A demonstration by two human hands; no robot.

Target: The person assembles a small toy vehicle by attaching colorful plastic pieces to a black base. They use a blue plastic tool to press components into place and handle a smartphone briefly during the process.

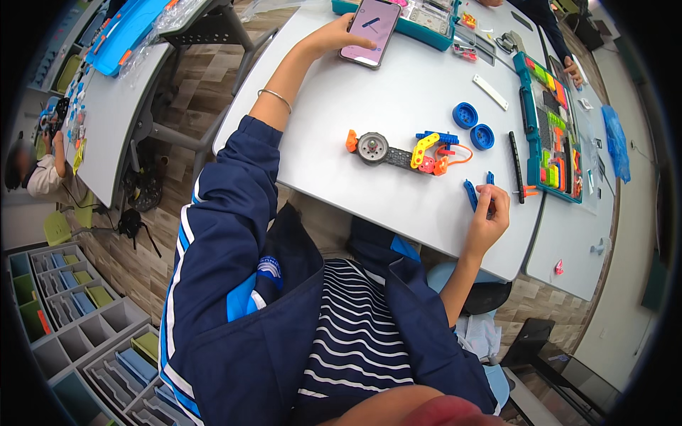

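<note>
- The left hand (332, 37), at the top centre of the frame, is partly closed around a phone (371, 21), its thumb lying over the lit screen, which shows a dark elongated shape on a pale pink ground.
- The right hand (490, 219), right of centre near the table's lower edge, is mostly closed, thumb and fingertips drawn together on a blue part (469, 192); the fingers hide some of it.
- The assembled model (399, 156) lies near the middle of the frame on the white table (320, 153), apart from both hands. It has a grey wheel (373, 148) at its left, a dark beam along the middle, and yellow, red, blue and orange pieces at its right, with an orange cord looping out.
- Above and right of the model, two blue wheel rims (465, 115) sit side by side; a white strip (490, 92) lies above them.
- A black rod (516, 167) lies right of the rims, just beside an open teal case (531, 128) of colourful pieces.
- Another person's hand (573, 72) shows at the upper right.
</note>
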